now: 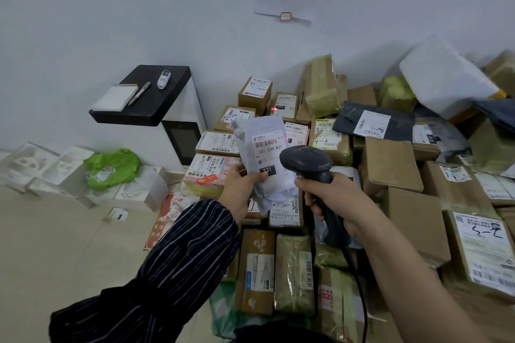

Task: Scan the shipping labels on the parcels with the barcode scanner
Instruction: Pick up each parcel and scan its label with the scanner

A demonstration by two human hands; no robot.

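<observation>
Two hands are working: your left hand [241, 189] is pinching a white parcel [267, 167] above the pile [390, 170]; your right hand [331, 195] is gripping the barcode scanner [306, 161] beside it. Its red light [274, 110] is hitting a box [285, 103] behind; aim lower.

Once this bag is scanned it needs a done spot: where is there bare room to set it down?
The floor is bare between the white boxes, the red sheet and your left sleeve. The black shelf has a free front corner. The parcel pile is packed.
</observation>
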